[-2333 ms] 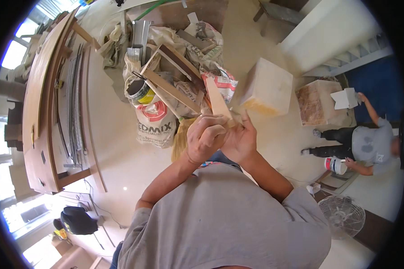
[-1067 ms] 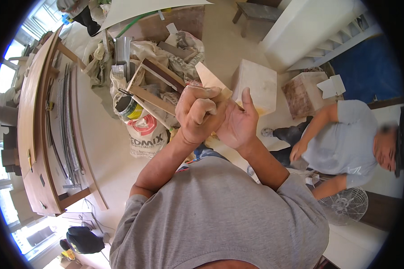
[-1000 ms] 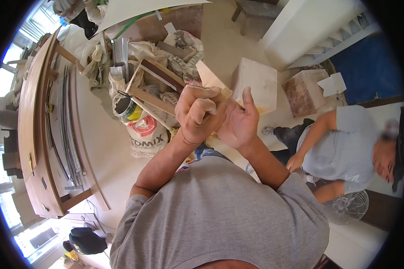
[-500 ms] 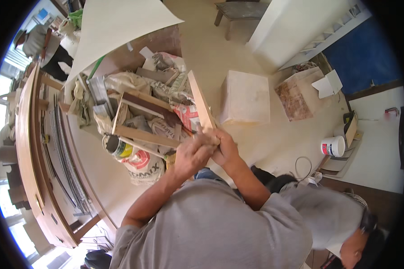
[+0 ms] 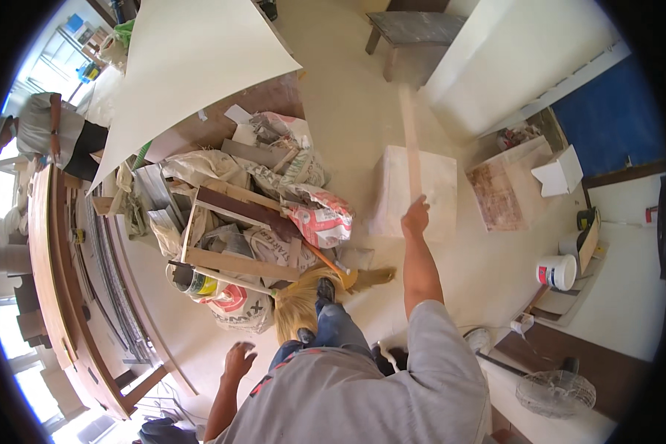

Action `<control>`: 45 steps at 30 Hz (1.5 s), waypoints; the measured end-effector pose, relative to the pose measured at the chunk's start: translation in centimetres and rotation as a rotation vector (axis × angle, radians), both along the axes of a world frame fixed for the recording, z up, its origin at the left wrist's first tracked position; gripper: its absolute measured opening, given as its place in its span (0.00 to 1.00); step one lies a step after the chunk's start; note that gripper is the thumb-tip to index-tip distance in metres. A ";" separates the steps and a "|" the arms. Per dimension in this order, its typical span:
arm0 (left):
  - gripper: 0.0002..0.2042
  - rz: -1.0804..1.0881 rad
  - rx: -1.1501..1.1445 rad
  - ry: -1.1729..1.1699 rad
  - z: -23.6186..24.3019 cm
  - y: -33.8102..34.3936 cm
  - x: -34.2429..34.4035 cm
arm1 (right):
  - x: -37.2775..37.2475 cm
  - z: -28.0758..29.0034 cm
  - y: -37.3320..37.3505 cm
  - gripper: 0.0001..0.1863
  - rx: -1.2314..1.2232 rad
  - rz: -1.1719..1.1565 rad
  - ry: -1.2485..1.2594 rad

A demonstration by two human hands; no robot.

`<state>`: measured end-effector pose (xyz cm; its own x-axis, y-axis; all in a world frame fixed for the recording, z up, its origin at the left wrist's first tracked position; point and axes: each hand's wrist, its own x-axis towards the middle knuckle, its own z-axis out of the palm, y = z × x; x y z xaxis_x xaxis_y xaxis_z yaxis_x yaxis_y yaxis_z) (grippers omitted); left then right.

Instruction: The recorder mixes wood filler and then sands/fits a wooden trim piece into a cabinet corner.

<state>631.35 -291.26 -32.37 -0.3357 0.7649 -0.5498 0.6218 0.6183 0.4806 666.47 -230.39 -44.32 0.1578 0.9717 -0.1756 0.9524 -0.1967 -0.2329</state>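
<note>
The right hand [image 5: 416, 214] is closed around the near end of a wood strip [image 5: 412, 140], which extends over and past a pale box [image 5: 392, 196] as seen from above; contact is unclear. The left hand [image 5: 238, 361], loosely open, is well left of the box. Sacks [image 5: 322, 222] lie left of the box, a bucket [image 5: 562, 272] right.

Indoor building site, filled sacks [image 5: 323, 222], white bucket [image 5: 557, 272]

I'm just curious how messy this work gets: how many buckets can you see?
2 that I can make out: a white bucket toward the right side, and a dark, yellow-banded bucket by the sacks on the left. More may be hidden.
</note>
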 end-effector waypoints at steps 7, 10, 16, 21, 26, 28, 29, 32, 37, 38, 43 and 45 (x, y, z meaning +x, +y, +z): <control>0.16 0.459 -0.216 -0.063 -1.7 -8.1 -0.8 | 1.2 -4.9 2.6 0.18 -0.425 -0.327 0.722; 0.17 0.500 -0.093 -0.060 -1.7 -8.8 0.0 | 1.6 -5.2 1.4 0.17 -0.610 -0.595 1.401; 0.17 0.557 -0.077 -0.137 -1.1 -5.4 1.9 | 3.8 -8.5 0.3 0.15 -0.638 -0.886 1.585; 0.17 0.541 -0.052 -0.154 -2.0 -6.2 1.3 | 0.1 -4.9 0.2 0.13 -0.362 -0.833 1.349; 0.17 0.550 -0.051 -0.102 -2.1 -5.9 0.7 | 0.4 -2.5 -0.5 0.14 -0.333 -0.600 1.353; 0.17 0.554 -0.071 -0.099 -2.1 -6.1 0.5 | -0.2 -2.5 -2.2 0.18 -0.168 -0.434 0.950; 0.17 0.553 -0.072 -0.100 -2.2 -6.4 0.5 | -0.1 -2.9 -2.5 0.18 -0.168 -0.434 0.949; 0.18 0.526 -0.098 -0.129 -2.2 -6.7 0.6 | 0.1 -5.0 -2.5 0.24 0.107 -0.216 0.450; 0.18 0.564 -0.110 -0.140 -1.8 -7.5 1.3 | -1.8 -3.5 -1.0 0.22 -0.485 -0.215 0.471; 0.18 0.551 -0.105 -0.150 -2.0 -7.1 1.1 | -0.8 -3.9 -0.5 0.22 -0.472 -0.226 0.466; 0.18 0.528 -0.014 -0.201 -3.7 -5.8 0.6 | -2.4 -1.5 -2.3 0.19 -0.518 -0.312 0.836; 0.18 0.412 0.037 -0.144 -2.0 -0.5 0.9 | -1.2 1.4 -5.6 0.18 -0.507 -0.270 0.848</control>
<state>632.21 -291.74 -34.38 -0.5386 0.6037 -0.5878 0.2519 0.7811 0.5714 665.28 -235.97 -42.92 -0.0072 0.7024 -0.7118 0.4218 -0.6432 -0.6390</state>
